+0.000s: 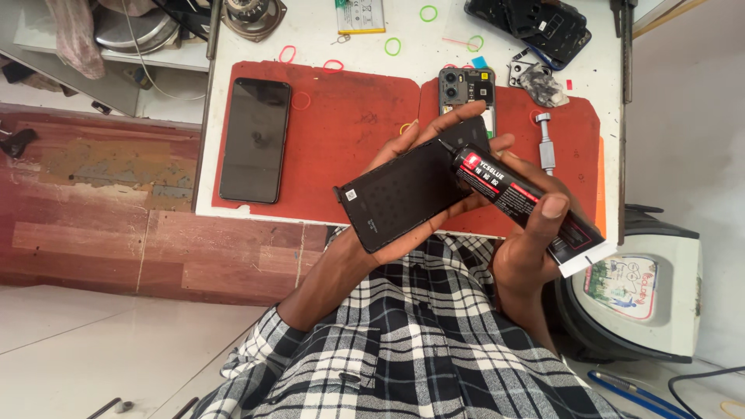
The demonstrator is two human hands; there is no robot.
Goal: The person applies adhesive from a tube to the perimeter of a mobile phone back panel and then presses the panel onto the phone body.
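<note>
My left hand (403, 167) holds a black phone back panel (403, 194) flat on its fingers above the near edge of the table, its inner side facing up. My right hand (528, 225) grips a black glue tube with a red label (516, 198). The tube's thin nozzle (448, 145) touches the panel's upper right edge. Behind my hands, an opened phone body (466, 85) with bare internals lies on the red mat (341, 132), partly hidden by my fingers.
A whole black phone (252, 140) lies face up on the mat's left. Coloured rubber bands (393, 46), a silver tool (545, 140), a battery (359, 15) and black phone parts (535, 27) sit on the white table (411, 35). A round white machine (644, 299) stands lower right.
</note>
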